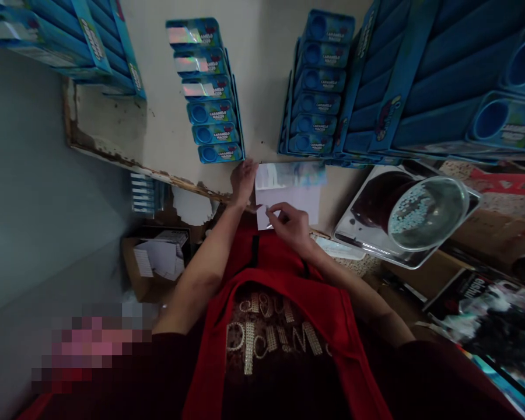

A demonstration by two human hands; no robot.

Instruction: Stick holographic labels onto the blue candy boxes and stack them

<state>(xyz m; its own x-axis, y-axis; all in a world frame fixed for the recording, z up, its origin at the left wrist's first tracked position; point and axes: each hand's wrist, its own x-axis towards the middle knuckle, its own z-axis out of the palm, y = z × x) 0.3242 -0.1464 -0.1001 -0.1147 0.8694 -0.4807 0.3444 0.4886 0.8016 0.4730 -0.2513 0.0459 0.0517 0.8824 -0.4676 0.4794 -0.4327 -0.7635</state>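
A white label sheet with a shiny, iridescent strip along its far side lies at the table's near edge. My left hand rests by the sheet's left edge, fingers stretched forward and fairly flat. Thumb and fingertips of my right hand are pinched together at the sheet's near left corner, which looks lifted; the exact grip is small and blurred. Just beyond my left hand stands a row of blue candy boxes in a tray. Three far boxes carry shiny labels; the nearer three show round blue spots.
More blue boxes stand to the right, beside larger stacked packs. Another stack is at far left. A clear bowl of pale beads sits on a metal scale at right. The table edge is chipped. A cardboard box stands below.
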